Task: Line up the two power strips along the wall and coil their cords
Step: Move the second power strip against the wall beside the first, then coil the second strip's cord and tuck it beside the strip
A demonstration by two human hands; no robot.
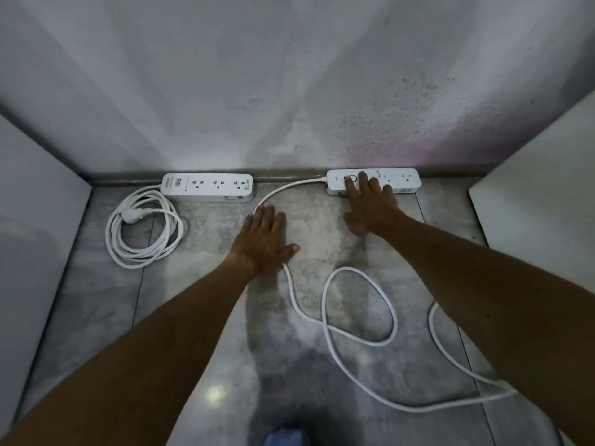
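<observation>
Right grip (367, 204) open, fingers flat on right power strip (402, 180) at wall — left grip (264, 239) open, palm pressing its loose cord (325, 320) on floor; left strip's cord (141, 233) coiled.

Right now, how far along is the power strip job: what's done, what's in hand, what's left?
Done: the left power strip sits against the wall with its cord coiled beside it. In hand: the right hand rests flat on the right power strip, which also lies along the wall; the left hand lies open over its cord. Left: that loose cord sprawls across the floor, uncoiled.
</observation>
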